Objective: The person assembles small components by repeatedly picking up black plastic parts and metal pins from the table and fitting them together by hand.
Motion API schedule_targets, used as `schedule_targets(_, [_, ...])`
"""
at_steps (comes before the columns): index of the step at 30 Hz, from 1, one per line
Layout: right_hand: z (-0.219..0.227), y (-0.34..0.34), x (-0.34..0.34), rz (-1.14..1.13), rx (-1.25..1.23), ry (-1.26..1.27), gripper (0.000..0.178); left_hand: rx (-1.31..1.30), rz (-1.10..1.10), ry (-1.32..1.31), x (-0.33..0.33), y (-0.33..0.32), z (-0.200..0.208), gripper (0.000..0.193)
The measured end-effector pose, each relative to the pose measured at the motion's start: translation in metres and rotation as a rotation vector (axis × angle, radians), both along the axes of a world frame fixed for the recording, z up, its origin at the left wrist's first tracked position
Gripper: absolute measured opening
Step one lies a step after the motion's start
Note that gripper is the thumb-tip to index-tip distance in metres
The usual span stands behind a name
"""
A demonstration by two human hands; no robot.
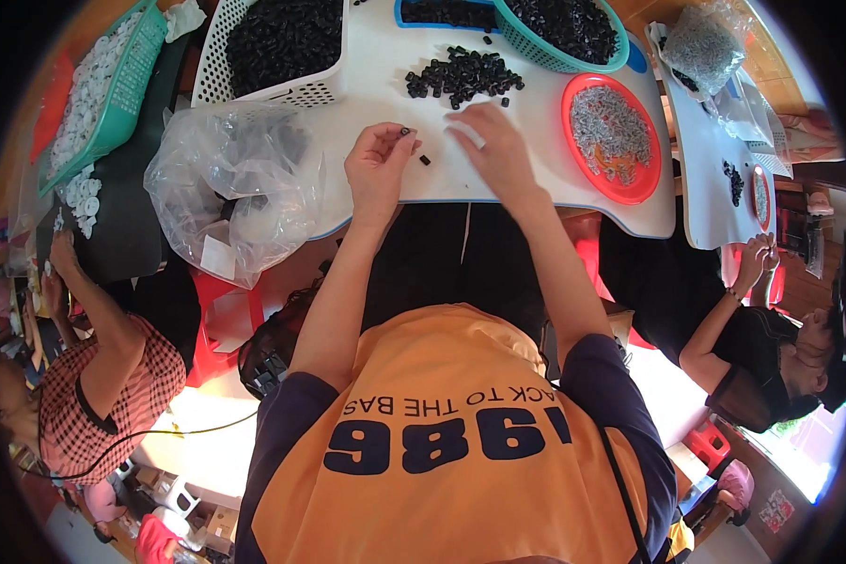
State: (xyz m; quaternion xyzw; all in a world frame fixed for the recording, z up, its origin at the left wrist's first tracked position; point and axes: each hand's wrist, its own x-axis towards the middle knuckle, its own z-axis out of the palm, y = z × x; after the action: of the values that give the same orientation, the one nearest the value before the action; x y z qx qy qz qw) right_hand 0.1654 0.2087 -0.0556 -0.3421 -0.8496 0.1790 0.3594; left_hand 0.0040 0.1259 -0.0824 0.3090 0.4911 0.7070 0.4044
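My left hand point(380, 167) is closed in a pinch, with a small black plastic part point(404, 132) at its fingertips. One loose black piece point(425, 160) lies on the white table just right of that hand. My right hand point(494, 150) hovers nearer the black pile, slightly blurred, thumb and fingers apart and nothing visible between them. Beyond both hands is a loose pile of small black parts point(465, 77). To the right, a round red tray point(571, 141) holds many small silvery-grey pieces.
A white perforated basket point(301, 97) and a green basket point(573, 66), both full of black parts, stand at the back, with a blue tray point(399, 14) between them. A clear plastic bag point(188, 179) overhangs the table's left side. Co-workers sit at both sides.
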Motion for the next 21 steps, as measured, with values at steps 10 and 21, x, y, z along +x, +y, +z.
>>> schedule_targets(10, [-0.021,-0.020,-0.011,0.059,-0.021,-0.121,0.015,0.014,0.085,0.045,-0.001,0.001,0.002,0.014])
schedule_targets(21, [-0.005,0.037,0.027,-0.343,-0.044,-0.089,0.016,0.001,0.051,0.032,-0.001,0.002,0.000,0.014])
